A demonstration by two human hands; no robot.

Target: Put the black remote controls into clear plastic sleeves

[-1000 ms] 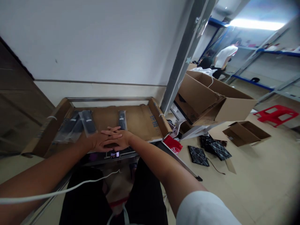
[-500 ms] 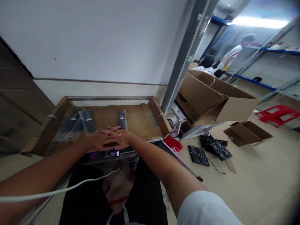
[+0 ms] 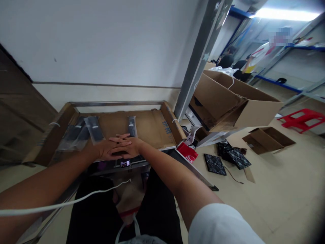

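Note:
My left hand (image 3: 104,149) and my right hand (image 3: 133,147) are clasped together, fingers laced, with nothing in them. They rest on the front edge of a cardboard-lined work tray (image 3: 152,126). Just below them a small device with a lit screen (image 3: 124,163) sits on the metal frame. A black bar-shaped item in a clear bag (image 3: 131,124) lies just beyond my fingers. Several more bagged black items (image 3: 86,133) lie at the tray's left end.
A big open carton (image 3: 228,101) stands to the right, with a smaller open box (image 3: 266,139) and black patterned pieces (image 3: 220,161) on the floor. A red bag (image 3: 187,152) hangs by the tray corner. A red stool (image 3: 302,118) and other people (image 3: 241,64) are farther back. A white cable (image 3: 76,200) crosses my lap.
My hands stay clasped in the same spot. The view has tipped up slightly, and a person at the back right has moved.

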